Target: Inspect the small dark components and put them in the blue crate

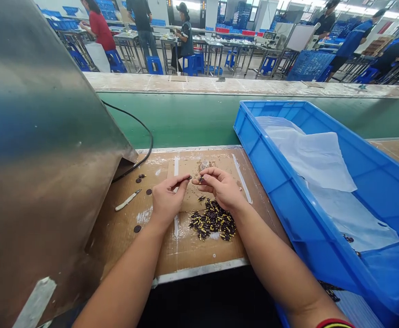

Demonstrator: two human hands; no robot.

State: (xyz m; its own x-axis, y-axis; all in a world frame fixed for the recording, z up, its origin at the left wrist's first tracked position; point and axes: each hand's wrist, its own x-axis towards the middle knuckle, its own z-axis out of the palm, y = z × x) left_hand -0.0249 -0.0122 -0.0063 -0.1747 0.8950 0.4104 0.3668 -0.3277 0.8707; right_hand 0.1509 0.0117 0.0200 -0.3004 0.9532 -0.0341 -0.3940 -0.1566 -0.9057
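My left hand (pixel 167 198) pinches a small dark disc (pixel 190 177) between thumb and fingertips, above the cardboard-covered bench. Close by on its right, my right hand (pixel 220 186) holds a small dark piece (pixel 201 179) at its fingertips; the two hands are slightly apart. Below my right hand lies a pile of small black and yellow parts (pixel 213 221). Left of my left hand, loose dark discs (pixel 137 228) and a white-handled knife (pixel 127 200) rest on the cardboard (pixel 117 237).
A large metal housing (pixel 42 150) stands at the left, with a black cable (pixel 150 136) curving beside it. A blue crate (pixel 271 168) with white sheets (pixel 319 155) fills the right. Behind runs a green conveyor belt (pixel 186 118); several people are at tables beyond.
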